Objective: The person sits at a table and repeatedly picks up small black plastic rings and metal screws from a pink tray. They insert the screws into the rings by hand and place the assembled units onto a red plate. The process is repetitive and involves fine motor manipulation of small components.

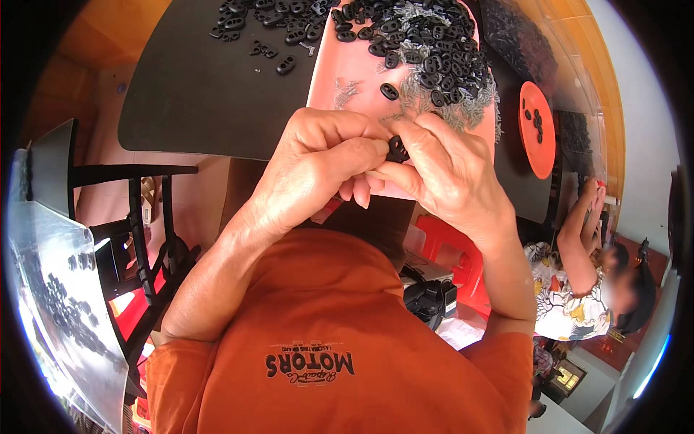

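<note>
Both hands meet over the near end of a pink tray [324, 83]. Between the fingertips sits a small black plastic cord lock [397, 150] with holes in it. My right hand [452, 170] pinches the piece between thumb and fingers. From the other side, the thumb and curled forefinger of my left hand [311, 163] press against its edge; whether a smaller part is between them is hidden. Just beyond the hands lie many loose small metal springs [455, 110]. A heap of black cord lock pieces [426, 43] covers the tray's far part.
More black pieces [289, 22] lie on the dark table [210, 87] at far left. To the right is an orange-red plate [531, 155] with several black parts. A black chair [134, 210] stands left, a red stool [463, 264] below the right forearm. Another person [578, 300] sits at right.
</note>
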Demonstrator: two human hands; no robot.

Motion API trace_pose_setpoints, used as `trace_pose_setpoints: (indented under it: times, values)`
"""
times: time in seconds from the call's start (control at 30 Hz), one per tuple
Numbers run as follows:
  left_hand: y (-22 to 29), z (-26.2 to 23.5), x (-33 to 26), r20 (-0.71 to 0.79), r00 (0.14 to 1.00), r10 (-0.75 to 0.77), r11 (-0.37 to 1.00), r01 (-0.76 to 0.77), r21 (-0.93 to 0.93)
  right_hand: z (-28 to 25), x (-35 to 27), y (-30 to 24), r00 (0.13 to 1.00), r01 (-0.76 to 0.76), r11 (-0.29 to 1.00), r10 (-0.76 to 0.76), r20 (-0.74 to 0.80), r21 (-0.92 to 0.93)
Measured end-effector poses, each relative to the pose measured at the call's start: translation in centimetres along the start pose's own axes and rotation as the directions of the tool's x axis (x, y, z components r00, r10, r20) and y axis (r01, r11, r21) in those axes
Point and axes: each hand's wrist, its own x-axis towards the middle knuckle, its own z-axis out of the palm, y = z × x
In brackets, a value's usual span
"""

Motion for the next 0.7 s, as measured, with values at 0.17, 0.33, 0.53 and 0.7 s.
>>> trace_pose_setpoints:
  times: [0.17,0.33,0.53,0.7]
  values:
    - [0.2,-0.1,0.3,0.044,0.999,-0.015,0.995,0.011,0.104,-0.9,0.5,-0.1,0.989,0.053,0.998,-0.051,0.138,-0.015]
    - [0.1,0.4,0.8,0.069,0.997,0.033,0.959,-0.051,0.279,-1.0,0.2,-0.1,0.967,0.004,0.999,0.008,0.255,-0.044]
    - [-0.5,0.2,1.4,0.093,0.990,0.106,0.911,-0.134,0.390,-0.1,-0.1,0.8,0.964,0.073,0.995,-0.054,0.259,-0.064]
    - [-0.2,0.4,1.4,0.049,0.999,0.022,0.920,-0.039,0.390,-0.1,0.3,0.4,0.955,0.047,0.998,-0.034,0.295,-0.034]
